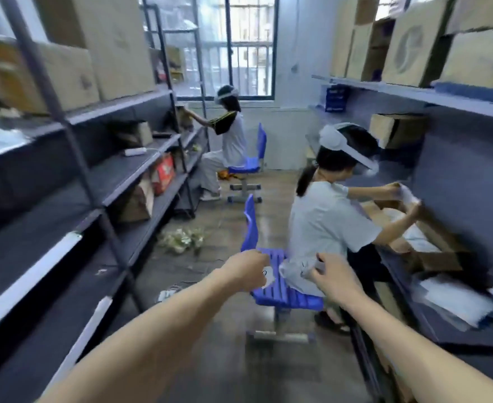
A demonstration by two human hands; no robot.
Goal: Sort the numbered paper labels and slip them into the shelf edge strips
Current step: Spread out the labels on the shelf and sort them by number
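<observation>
Head view: your left hand (246, 270) pinches one paper label (267, 277); your right hand (335, 280) grips more labels (309, 266) (blurred).

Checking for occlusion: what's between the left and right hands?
Head view: only paper. The left hand holds one label, the right hand more labels; the gap between papers shows the blue chair behind.

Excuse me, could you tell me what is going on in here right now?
The camera wearer is in the aisle between the shelves with paper slips in both hands. The left hand pinches a paper label, and the right hand grips further labels. Neither hand is at a shelf edge strip yet. A nearer person and a farther person sit handling things on the shelves.
</observation>
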